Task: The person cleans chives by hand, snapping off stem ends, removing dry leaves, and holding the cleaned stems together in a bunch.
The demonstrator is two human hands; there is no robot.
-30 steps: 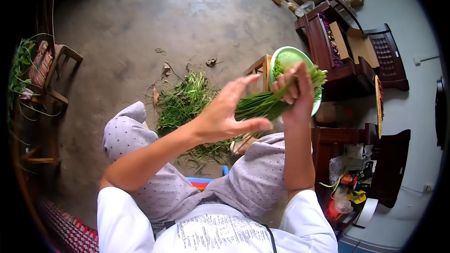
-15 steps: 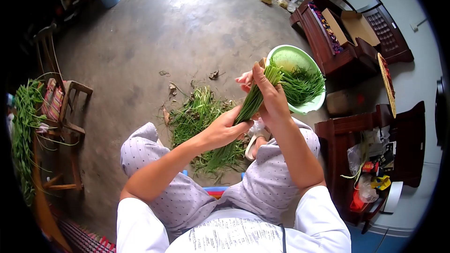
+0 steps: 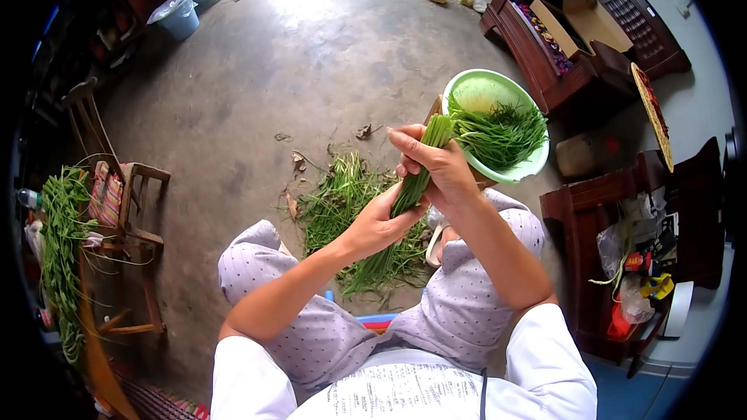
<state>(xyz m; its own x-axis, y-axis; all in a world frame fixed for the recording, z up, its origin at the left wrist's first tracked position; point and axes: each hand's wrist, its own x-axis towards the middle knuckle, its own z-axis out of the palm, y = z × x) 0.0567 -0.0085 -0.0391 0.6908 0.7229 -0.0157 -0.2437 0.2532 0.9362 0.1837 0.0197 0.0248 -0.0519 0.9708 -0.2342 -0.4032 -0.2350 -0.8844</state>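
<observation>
A bunch of long green chives (image 3: 410,192) slants between my two hands, its pale cut ends up by the basin. My left hand (image 3: 380,223) is closed round the lower part of the bunch. Higher up, my right hand (image 3: 438,165) wraps the stems near their ends, thumb and fingers pressed on them. Just beyond it, a light green plastic basin (image 3: 476,80) holds more chives (image 3: 510,136). Below my hands, a loose pile of greens and trimmings (image 3: 342,194) lies on the floor between my feet.
At left, a wooden chair (image 3: 128,187) stands near a heap of long greens (image 3: 66,241) on a table edge. Dark wooden furniture (image 3: 576,241) lines the right, with bags and packets on it. A blue bucket (image 3: 180,19) is at the far left.
My right hand's fingers have closed over the top of the chives, where the thumb stood raised before. The view has shifted slightly; my left hand keeps its hold.
</observation>
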